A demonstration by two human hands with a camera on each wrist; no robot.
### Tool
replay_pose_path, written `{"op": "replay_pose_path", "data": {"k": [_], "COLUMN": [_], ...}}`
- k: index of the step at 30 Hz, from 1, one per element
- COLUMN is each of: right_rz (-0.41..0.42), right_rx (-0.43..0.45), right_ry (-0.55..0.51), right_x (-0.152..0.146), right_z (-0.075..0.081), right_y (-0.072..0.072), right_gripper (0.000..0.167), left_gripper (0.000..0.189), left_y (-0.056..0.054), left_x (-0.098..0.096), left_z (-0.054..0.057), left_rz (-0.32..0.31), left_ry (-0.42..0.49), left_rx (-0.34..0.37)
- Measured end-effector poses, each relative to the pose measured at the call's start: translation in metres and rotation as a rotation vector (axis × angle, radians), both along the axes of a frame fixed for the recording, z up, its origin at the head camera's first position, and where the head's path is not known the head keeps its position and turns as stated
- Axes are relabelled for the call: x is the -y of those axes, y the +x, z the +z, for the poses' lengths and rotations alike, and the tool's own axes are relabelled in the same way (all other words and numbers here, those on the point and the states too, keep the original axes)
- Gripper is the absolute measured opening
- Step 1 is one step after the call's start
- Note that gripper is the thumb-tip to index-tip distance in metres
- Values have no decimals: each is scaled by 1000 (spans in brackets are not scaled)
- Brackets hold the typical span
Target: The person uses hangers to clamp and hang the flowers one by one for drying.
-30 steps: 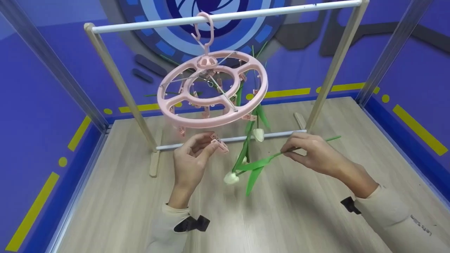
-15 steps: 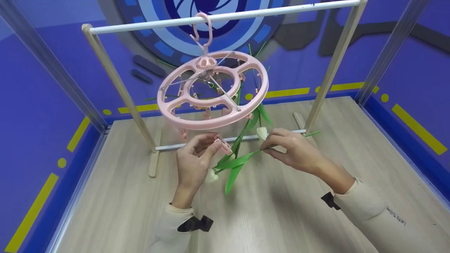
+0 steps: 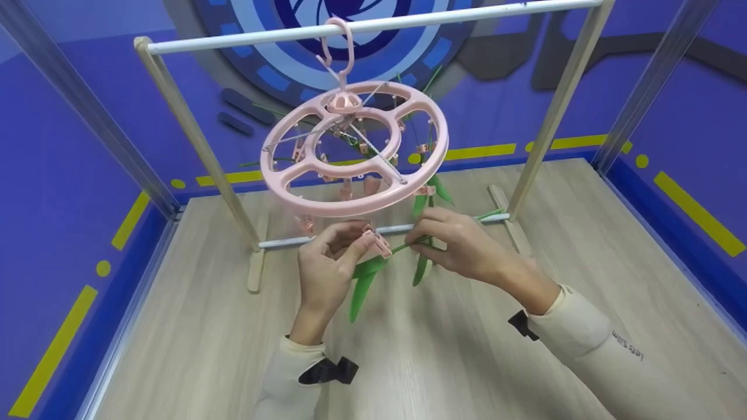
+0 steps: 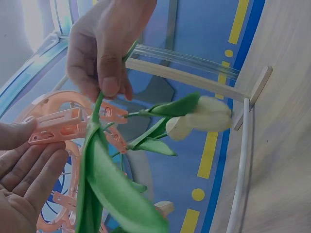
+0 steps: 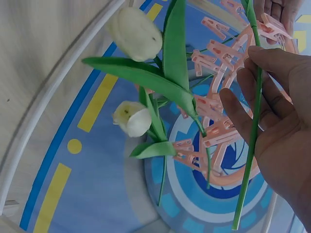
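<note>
My left hand (image 3: 330, 265) pinches a pink clothespin (image 3: 380, 241) between thumb and fingers, just below the front rim of a pink round clip hanger (image 3: 344, 207). My right hand (image 3: 458, 242) pinches the green stem of a tulip (image 5: 256, 111), whose tail end runs back past the palm. Its long leaves (image 4: 114, 179) hang beside the clothespin, and in the left wrist view the stem passes right at the clip's tip. The held tulip's bloom is hidden behind my left hand in the head view. Other white tulips (image 5: 136, 35) hang head down from the hanger's clips.
The hanger's hook (image 3: 350, 49) sits on the white top rail (image 3: 467, 18) of a wooden-legged stand. A lower white bar (image 3: 397, 229) crosses behind my hands. Blue printed walls (image 3: 87, 146) enclose the wooden tabletop (image 3: 408, 361).
My right hand has moved left with the tulip, bringing its stem up to the clothespin. The bloom has passed behind my left hand, which has shifted slightly right, still pinching the clothespin.
</note>
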State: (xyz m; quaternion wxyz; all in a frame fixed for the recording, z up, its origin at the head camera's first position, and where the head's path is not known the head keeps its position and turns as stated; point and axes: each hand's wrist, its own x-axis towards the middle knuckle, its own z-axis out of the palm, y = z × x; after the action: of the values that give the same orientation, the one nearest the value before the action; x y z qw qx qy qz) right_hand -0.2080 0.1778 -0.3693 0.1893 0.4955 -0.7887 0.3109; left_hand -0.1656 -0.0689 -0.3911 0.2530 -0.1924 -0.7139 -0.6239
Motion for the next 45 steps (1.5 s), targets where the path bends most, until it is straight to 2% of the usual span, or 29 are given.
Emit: {"op": "replay_pose_path", "data": {"k": [10,21,31,37,45], "right_rz": [25,-5,11,8,-4], "right_rx": [-30,-47,-90,-75,-51], "right_ry": [-20,-9,-29,-11,2], "right_x": [14,14,13,13,11], "right_z": [5,6,8,10,11], "right_y": [0,0,0,2,2], "right_gripper": [27,24,27,25,25], "left_gripper": [19,22,19,19,19], "left_y": [-1,1,0,1,3], "left_x": [-1,-3,-4,-4,-5], "left_z": [0,0,-1,-2,-1], "left_rz": [-9,11,15,43,38], "left_ry": [16,22,28,27,41], "left_rx": [13,64,32,34,44]}}
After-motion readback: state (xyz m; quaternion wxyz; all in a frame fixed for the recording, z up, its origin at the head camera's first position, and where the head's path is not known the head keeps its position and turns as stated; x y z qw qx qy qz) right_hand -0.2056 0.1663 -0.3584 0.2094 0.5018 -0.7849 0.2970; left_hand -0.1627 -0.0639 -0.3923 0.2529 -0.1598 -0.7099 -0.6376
